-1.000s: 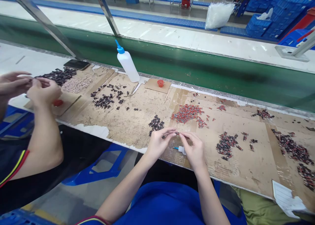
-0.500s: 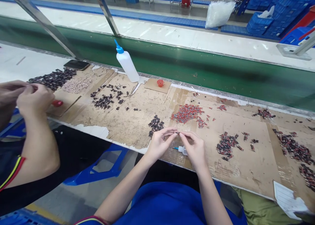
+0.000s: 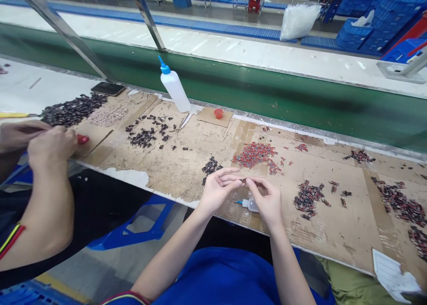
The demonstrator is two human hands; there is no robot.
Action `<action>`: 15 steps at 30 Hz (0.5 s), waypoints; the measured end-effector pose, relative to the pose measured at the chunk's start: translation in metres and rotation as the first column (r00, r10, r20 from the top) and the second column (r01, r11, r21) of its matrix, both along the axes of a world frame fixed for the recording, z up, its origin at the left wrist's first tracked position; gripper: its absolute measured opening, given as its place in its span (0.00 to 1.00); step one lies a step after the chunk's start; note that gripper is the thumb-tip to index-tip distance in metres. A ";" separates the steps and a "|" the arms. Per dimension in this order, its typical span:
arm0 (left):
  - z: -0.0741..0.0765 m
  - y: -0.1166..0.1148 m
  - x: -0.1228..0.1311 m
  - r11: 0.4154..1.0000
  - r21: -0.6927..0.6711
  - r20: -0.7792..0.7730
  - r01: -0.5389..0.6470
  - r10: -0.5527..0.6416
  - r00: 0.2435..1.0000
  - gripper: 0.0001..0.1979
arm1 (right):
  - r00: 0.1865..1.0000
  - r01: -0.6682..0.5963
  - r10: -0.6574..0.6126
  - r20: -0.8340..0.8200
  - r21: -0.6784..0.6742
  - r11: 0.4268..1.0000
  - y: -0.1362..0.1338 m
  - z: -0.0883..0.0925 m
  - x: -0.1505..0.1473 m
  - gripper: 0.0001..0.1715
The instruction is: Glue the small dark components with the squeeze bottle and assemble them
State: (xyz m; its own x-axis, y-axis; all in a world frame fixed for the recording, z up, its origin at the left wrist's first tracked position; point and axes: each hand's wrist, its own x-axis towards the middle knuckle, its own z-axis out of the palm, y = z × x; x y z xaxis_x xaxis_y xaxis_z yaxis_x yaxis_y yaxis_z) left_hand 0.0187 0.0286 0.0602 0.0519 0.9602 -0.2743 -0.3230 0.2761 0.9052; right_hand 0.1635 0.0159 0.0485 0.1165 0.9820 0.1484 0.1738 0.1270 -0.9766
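Observation:
My left hand and my right hand meet over the near edge of the cardboard-covered bench. Their fingertips pinch one small dark part between them. A small glue bottle with a blue tip lies on the bench just under my right hand. A little heap of black parts sits just behind my left hand. A pile of red parts lies behind both hands.
A white squeeze bottle with a blue nozzle and a small red cap stand near the green conveyor belt. Mixed dark and red parts lie at right, with more at the far right. A co-worker's hands work at left.
My hands stay pinched together on the small part and shifted slightly. The co-worker's hands at left moved down toward the bench edge.

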 end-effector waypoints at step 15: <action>-0.001 0.000 0.009 0.998 -0.002 -0.018 -0.055 0.055 0.998 0.25 | 1.000 0.008 -0.008 0.006 -0.005 1.000 0.001 0.001 0.002 0.11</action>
State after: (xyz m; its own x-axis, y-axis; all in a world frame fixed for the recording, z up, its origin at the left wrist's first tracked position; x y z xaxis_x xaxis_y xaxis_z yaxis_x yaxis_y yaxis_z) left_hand 0.0278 0.0288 0.0593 -0.0056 0.9607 -0.2775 -0.3217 0.2610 0.9102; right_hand 0.1654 0.0166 0.0497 0.1237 0.9817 0.1445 0.1803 0.1210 -0.9761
